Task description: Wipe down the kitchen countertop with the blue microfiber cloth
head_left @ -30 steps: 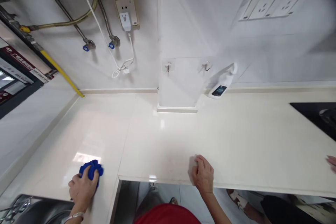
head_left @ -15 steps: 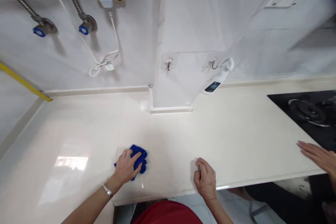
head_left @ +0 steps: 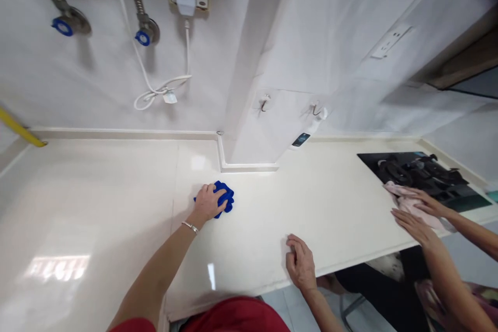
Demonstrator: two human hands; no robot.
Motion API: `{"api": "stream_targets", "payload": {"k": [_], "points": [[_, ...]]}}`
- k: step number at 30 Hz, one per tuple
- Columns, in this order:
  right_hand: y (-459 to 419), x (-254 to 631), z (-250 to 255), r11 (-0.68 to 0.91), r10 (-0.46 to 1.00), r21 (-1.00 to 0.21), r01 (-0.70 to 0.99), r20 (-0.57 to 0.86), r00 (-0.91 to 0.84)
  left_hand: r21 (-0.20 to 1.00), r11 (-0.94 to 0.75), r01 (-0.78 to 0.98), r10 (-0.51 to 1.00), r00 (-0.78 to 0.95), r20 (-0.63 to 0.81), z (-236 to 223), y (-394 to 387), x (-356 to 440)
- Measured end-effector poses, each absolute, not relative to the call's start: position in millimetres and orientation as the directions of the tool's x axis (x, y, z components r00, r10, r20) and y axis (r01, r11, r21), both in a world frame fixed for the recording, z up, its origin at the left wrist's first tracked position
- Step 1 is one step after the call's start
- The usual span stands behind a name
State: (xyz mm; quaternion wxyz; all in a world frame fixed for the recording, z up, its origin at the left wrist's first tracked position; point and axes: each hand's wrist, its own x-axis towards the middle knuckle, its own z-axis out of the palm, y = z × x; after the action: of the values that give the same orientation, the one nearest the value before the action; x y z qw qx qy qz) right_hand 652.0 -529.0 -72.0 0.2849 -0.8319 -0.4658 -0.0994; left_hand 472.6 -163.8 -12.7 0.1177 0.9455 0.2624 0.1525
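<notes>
as left hand grips blue cloth

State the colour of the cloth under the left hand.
Bright blue, seen in the head view, the only view: the cloth lies under the left hand.

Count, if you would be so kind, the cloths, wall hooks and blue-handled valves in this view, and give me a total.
Cloths: 2 (blue cloth, pink cloth)
Wall hooks: 2 (left hook, right hook)
Blue-handled valves: 2 (left valve, right valve)
Total: 6
</notes>
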Motion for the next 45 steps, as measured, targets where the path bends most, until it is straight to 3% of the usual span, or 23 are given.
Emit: {"api": "stream_targets", "payload": {"k": [4, 8, 12, 14, 17, 20, 25, 28, 31, 35, 39, 45], "points": [[-532.9, 656.5, -78.8, -0.370, 0.722, -0.377, 0.849, 0.458, 0.518, 0.283, -0.741, 0.609, 0.667, 0.718, 0.200, -5.5, -130.2, 383.5], [-534.6, 658.1, -81.2, -0.331, 0.734, -0.375, 0.866, 0.474, 0.486, 0.248, -0.507, 0.826, 0.861, 0.473, 0.186, 9.5, -88.6, 258.3], [-534.1, 658.3, -80.4, -0.334, 0.728, -0.366, 0.869, 0.485, 0.484, 0.180, 0.082, 0.980, 0.995, -0.090, 0.039, 12.9, -63.3, 140.6], [-533.7, 658.2, -80.4, -0.335, 0.723, -0.354, 0.873, 0.498, 0.479, 0.169, 0.263, 0.950, 0.963, -0.268, 0.005, 12.4, -62.6, 100.6], [-534.2, 658.0, -80.8, -0.333, 0.717, -0.345, 0.877, 0.511, 0.474, 0.154, 0.408, 0.900, 0.913, -0.407, -0.038, 16.9, -77.7, 76.8], [-535.9, 658.3, -80.8, -0.326, 0.716, -0.357, 0.875, 0.512, 0.475, 0.098, 0.329, 0.939, 0.943, -0.320, -0.091, 24.5, -112.4, 88.5], [-537.6, 658.2, -81.0, -0.304, 0.697, -0.393, 0.868, 0.528, 0.484, 0.061, -0.113, 0.992, 0.979, 0.121, -0.161, 20.4, -203.9, 124.1], [-536.5, 655.5, -81.1, -0.319, 0.671, -0.412, 0.853, 0.537, 0.511, 0.112, -0.362, 0.926, 0.918, 0.374, -0.130, 7.4, -253.3, 139.4], [-534.0, 652.9, -80.7, -0.337, 0.650, -0.414, 0.845, 0.547, 0.528, 0.168, -0.505, 0.846, 0.852, 0.520, -0.056, -3.6, -279.1, 159.8], [-532.3, 652.0, -78.9, -0.352, 0.647, -0.402, 0.845, 0.548, 0.530, 0.181, -0.609, 0.773, 0.790, 0.611, 0.048, -5.9, -281.3, 200.3], [-533.3, 651.7, -75.6, -0.376, 0.657, -0.389, 0.841, 0.528, 0.538, 0.186, -0.648, 0.738, 0.750, 0.662, -0.014, -2.7, -257.8, 238.1], [-533.7, 648.6, -69.6, -0.391, 0.672, -0.390, 0.833, 0.497, 0.548, 0.158, -0.569, 0.807, 0.820, 0.570, 0.047, -4.3, -188.0, 285.1]]}}
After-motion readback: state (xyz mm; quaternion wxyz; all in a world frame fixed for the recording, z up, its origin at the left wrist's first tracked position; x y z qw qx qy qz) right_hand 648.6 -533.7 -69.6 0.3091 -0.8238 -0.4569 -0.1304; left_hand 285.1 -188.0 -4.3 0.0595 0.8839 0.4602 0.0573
